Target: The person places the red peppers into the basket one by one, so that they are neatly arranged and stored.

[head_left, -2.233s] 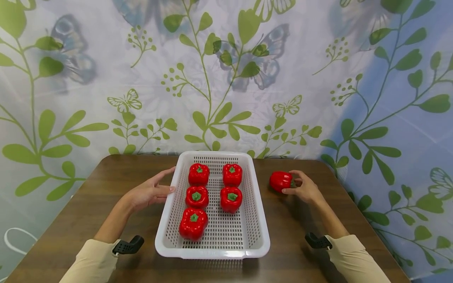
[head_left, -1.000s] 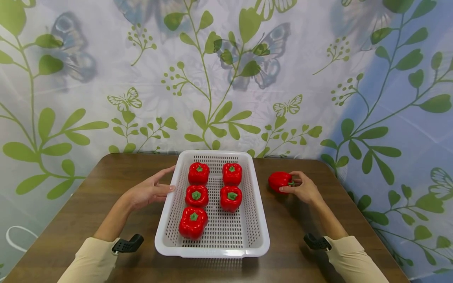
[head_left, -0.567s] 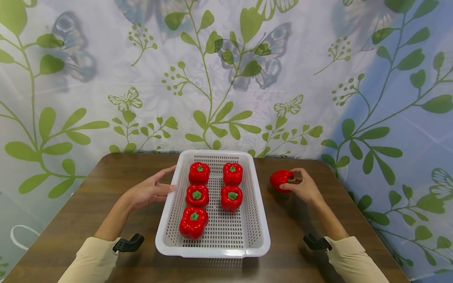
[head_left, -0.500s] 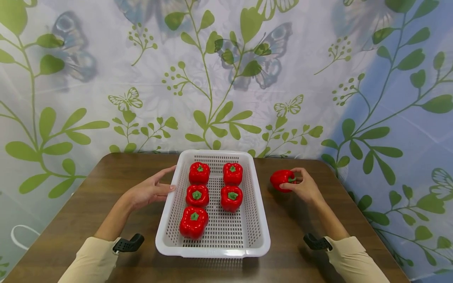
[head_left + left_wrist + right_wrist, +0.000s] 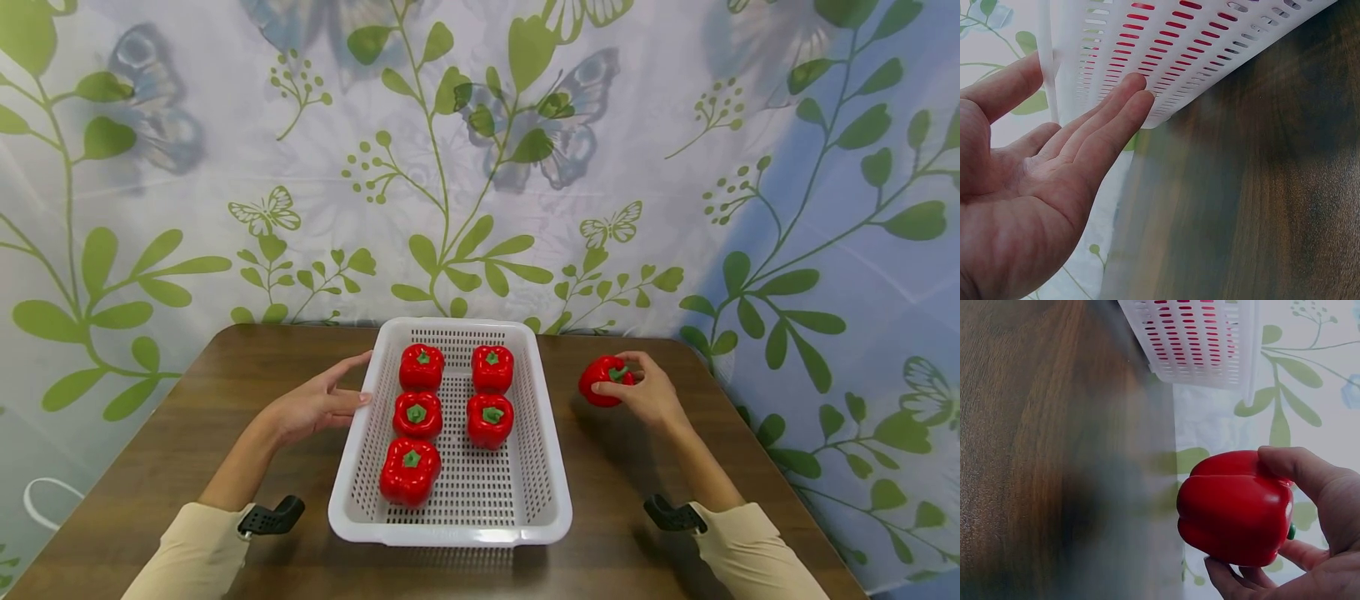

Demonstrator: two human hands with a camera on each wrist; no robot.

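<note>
In the head view, my right hand holds a glossy red bell pepper to the right of the basket. The right wrist view shows the thumb on one side of this bell pepper and fingertips on the other, its green stem toward the palm. A white perforated plastic basket stands mid-table with several red bell peppers inside, stems up, in two columns. Along the basket's left side, my left hand has its fingers stretched out. From the left wrist, those straight fingers lie against the slotted wall, with another digit at the rim.
The basket stands on a dark brown wooden table. Behind it hangs a pale curtain printed with green leaves and butterflies. A black wrist mount sits at the left sleeve, another mount at the right.
The bell pepper in my right hand has tipped up, its stem end turning toward the head camera, and shifted slightly right. My thumb has come further over it. Left hand and basket stay put.
</note>
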